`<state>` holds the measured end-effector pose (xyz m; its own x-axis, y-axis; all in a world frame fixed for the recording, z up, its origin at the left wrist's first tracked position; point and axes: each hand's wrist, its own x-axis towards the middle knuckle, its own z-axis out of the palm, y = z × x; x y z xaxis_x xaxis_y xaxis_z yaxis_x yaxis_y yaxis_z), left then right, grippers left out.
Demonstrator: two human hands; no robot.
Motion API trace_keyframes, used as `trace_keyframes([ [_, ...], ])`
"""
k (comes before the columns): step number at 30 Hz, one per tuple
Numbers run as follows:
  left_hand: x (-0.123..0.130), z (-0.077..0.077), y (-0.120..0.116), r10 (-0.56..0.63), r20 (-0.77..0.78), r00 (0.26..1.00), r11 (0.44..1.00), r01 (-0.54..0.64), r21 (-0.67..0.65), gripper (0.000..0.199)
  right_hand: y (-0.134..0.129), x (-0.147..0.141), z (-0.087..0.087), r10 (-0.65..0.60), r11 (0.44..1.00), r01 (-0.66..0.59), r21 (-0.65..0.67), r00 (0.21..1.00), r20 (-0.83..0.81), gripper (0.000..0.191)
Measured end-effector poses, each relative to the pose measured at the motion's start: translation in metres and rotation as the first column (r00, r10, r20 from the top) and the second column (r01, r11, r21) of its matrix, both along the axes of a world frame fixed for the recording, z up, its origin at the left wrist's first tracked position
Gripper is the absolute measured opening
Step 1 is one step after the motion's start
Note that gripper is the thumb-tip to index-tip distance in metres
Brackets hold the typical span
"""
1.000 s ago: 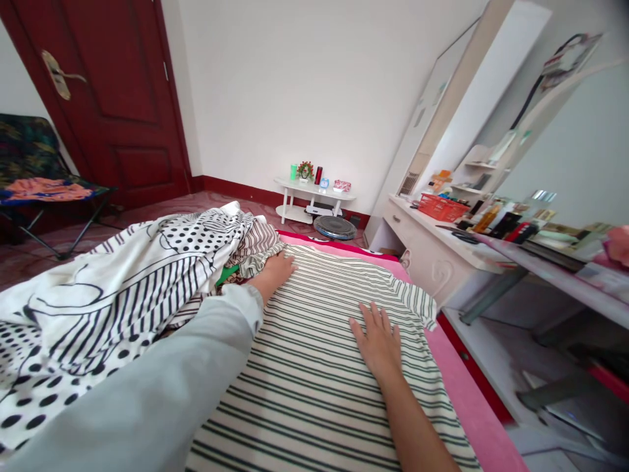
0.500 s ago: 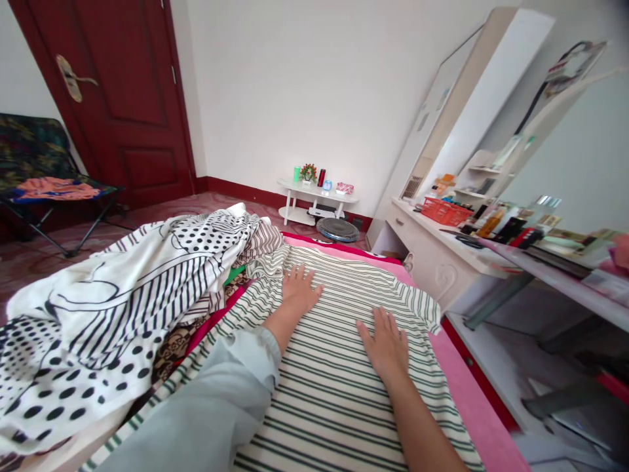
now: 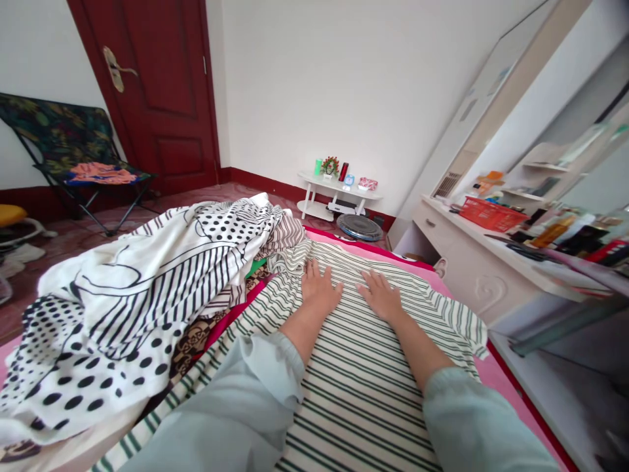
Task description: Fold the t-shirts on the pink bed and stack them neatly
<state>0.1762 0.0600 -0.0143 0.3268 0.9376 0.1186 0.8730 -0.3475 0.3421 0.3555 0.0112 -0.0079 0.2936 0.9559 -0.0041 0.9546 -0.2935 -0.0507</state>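
The striped shirt (image 3: 358, 400) lies spread face up between the person and the far end of the pink sheet (image 3: 496, 377), its near end running out of view below. Its far sleeve on the right lies fairly flat; the one on the left looks bunched beside the printed cloth (image 3: 142, 275).

Smoothing seems to be the step in hand. It would likely go best with light, even pressure, palms sliding outward from the middle so creases run toward the edges rather than gather between the hands. Too hard a push could drag the whole shirt over the sheet. The bunched side probably wants a gentle pull clear of the printed cloth.

The left hand (image 3: 320, 288) rests palm down on the shirt's upper left part, fingers straight, slightly spread and pointing away, the thumb angled inward. The right hand (image 3: 382, 295) lies palm down just beside it, fingers extended and tilted toward the left. Neither has hold of anything. Both forearms reach forward and converge, cuffs pushed up above the wrists.
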Motion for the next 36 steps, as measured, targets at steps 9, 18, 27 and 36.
trace_keyframes([
  [9,0.0,-0.002,0.002,-0.006,0.019,1.0,1.0,0.006,0.008,0.072,0.005,0.004,-0.006,-0.111,0.993,0.108,0.04,0.992,0.06,0.066],
  [18,-0.002,0.0,0.0,-0.029,-0.013,0.999,1.0,0.029,0.008,0.073,-0.069,0.087,0.002,-0.289,0.952,0.297,-0.074,0.952,0.105,0.069],
  [27,-0.022,0.006,-0.024,-0.219,-0.136,0.966,0.976,0.216,-0.033,0.071,-0.153,-0.093,0.01,0.126,0.992,-0.126,0.009,0.992,-0.006,0.068],
  [36,-0.09,0.006,-0.09,-0.379,-0.182,0.907,0.924,0.383,-0.011,0.069,-0.228,-0.064,0.019,0.162,0.987,-0.161,0.029,0.987,-0.024,0.058],
])
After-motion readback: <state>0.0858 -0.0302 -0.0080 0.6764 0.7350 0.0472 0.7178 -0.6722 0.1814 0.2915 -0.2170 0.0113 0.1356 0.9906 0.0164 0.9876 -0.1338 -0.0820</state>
